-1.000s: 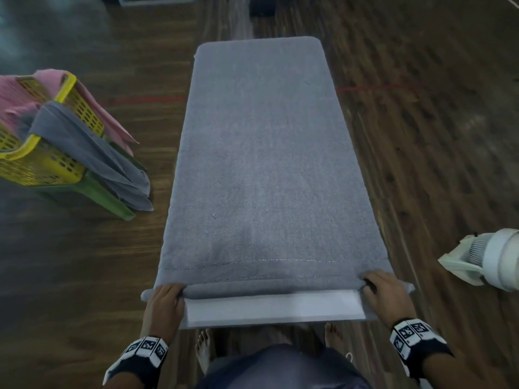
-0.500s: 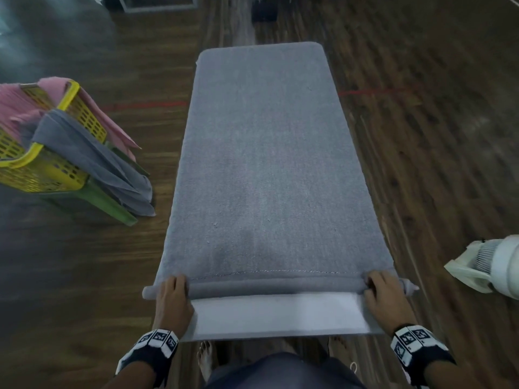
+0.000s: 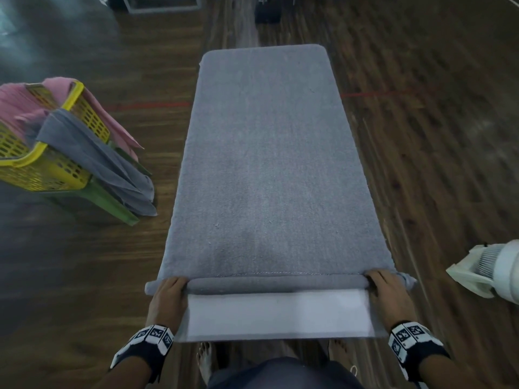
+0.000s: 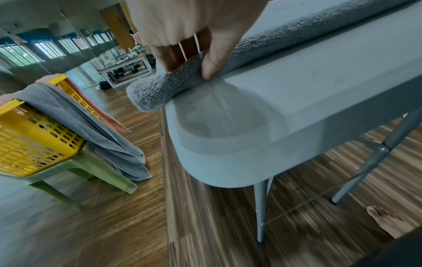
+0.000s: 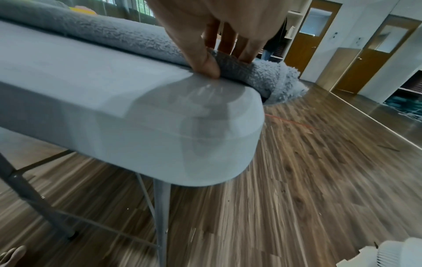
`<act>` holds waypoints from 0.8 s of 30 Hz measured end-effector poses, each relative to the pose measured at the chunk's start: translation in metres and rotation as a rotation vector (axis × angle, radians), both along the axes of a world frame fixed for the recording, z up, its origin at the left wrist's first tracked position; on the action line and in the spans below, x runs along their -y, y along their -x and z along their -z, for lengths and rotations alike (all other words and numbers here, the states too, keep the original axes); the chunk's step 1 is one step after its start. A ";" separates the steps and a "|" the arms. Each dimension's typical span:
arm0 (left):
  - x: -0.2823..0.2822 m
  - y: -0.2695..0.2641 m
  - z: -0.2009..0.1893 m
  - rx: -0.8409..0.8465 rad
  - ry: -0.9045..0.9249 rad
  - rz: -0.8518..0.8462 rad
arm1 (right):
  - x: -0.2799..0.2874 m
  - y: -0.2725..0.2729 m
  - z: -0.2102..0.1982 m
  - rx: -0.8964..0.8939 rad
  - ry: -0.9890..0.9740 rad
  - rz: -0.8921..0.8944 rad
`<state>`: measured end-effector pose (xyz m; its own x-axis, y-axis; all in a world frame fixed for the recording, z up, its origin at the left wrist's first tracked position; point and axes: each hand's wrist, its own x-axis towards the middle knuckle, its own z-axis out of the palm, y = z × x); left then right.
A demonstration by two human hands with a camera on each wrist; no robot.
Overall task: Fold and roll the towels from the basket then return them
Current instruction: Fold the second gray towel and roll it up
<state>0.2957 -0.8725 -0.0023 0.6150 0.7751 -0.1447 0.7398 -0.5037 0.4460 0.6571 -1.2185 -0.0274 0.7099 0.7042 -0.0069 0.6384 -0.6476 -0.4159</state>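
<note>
Here, both hands' fingers around the grey towel's rolled end

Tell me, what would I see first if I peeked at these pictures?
A long grey towel covers a narrow white table down the middle. At its near end, the left hand and right hand grip a thin roll just started. To the left, a yellow basket on a green stool has pink and grey towels spilling over its rim.

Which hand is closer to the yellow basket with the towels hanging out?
Left. The left hand grips the roll's end on the yellow basket side; the right hand grips the far end.
</note>
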 end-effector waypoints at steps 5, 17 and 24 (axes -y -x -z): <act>-0.001 0.002 -0.001 -0.037 0.017 -0.005 | -0.002 -0.008 0.003 0.078 0.042 0.027; 0.024 0.034 -0.013 -0.159 -0.019 0.117 | 0.035 0.024 0.002 0.040 0.209 0.089; 0.028 0.027 -0.001 -0.089 -0.124 0.064 | 0.023 0.024 -0.007 0.026 0.044 -0.041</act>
<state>0.2686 -0.9004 -0.0015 0.6529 0.7499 -0.1065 0.7382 -0.5986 0.3110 0.6327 -1.2412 -0.0200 0.6805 0.7325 -0.0209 0.6751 -0.6378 -0.3707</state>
